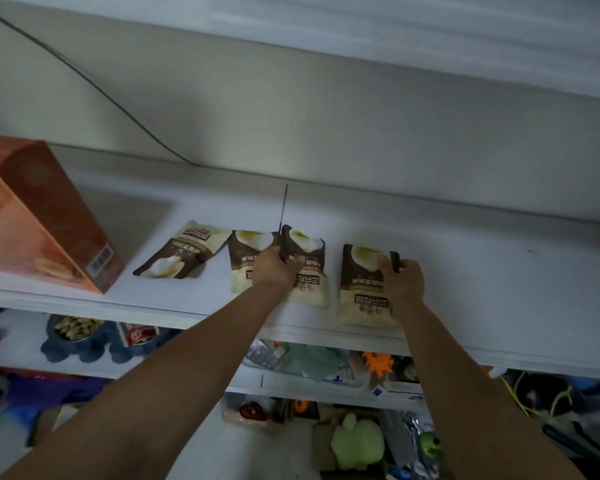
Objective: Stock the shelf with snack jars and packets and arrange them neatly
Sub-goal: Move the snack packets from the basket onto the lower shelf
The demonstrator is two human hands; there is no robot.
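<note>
step: aligning packets on the shelf (482, 271). left hand (274, 268) grips the middle packet (312, 287); right hand (400, 278) pinches the rightmost packet (359, 289). next move, likely: square both, then straighten the tilted packet (181, 252).

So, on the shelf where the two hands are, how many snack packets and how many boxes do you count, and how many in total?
snack packets: 4
orange box: 1
Total: 5
</note>
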